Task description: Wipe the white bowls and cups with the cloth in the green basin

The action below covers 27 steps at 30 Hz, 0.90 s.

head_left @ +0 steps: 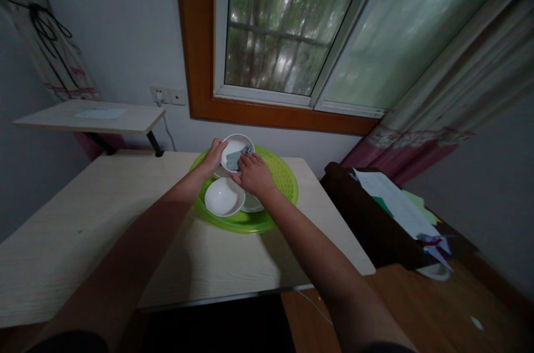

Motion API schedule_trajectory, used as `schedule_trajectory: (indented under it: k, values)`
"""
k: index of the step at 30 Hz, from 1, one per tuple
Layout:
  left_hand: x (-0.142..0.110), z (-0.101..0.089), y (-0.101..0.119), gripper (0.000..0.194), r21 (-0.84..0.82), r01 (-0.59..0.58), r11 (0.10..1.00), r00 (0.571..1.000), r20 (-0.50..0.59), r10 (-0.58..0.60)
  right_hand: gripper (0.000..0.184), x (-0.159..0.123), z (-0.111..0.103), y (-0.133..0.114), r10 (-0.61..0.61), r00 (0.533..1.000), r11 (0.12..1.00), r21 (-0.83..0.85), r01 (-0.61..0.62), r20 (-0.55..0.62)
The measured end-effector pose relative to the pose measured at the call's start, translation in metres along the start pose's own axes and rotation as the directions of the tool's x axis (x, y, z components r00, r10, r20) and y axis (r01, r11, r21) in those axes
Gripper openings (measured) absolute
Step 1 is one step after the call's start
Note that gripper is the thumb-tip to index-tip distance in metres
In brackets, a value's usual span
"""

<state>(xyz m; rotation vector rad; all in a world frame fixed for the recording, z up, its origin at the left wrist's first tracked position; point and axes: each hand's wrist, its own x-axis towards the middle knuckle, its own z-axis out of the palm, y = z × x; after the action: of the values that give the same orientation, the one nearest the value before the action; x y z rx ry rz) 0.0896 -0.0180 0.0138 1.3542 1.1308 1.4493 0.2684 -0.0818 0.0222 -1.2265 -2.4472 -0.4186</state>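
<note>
My left hand [213, 157] grips the left rim of a white bowl [234, 143], which is tilted toward me above a green plastic basket [287, 183]. Inside that bowl, a grey-blue cloth [233, 160] is pressed against the wall by the fingers of my right hand [254, 172]. Below, a second white bowl [224, 197] sits in the basket at its front left. Another white dish [252, 204] shows partly beside it, mostly covered by my right hand and the second bowl.
The basket stands on a pale wooden table [233, 269]. A raised shelf [92, 115] on black legs is at the back left. Behind are a wall socket [167, 95] and a window [292, 25]. Papers [400, 203] lie on dark furniture to the right.
</note>
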Motion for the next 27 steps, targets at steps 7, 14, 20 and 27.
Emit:
schedule_trajectory:
  k: [7,14,20,27]
  values:
    - [-0.006,-0.001,0.003,0.019,0.050,-0.061,0.997,0.998,0.008,0.060,0.051,-0.005,-0.004,-0.001,-0.105,0.991,0.978,0.189,0.088,0.081]
    - [-0.005,-0.002,0.003,0.023,0.037,-0.065,0.997,0.998,-0.022,0.066,0.039,-0.003,0.004,0.012,-0.126,0.992,0.925,0.362,0.111,0.015]
    - [0.004,-0.004,-0.009,0.034,-0.015,-0.089,0.996,0.994,-0.068,0.088,0.025,-0.001,-0.003,0.015,0.017,0.999,0.966,0.258,-0.005,-0.046]
    - [0.011,-0.011,-0.015,0.041,-0.050,-0.013,0.999,0.996,-0.086,0.009,0.023,-0.005,0.001,0.034,0.482,0.847,0.834,0.416,-0.363,-0.227]
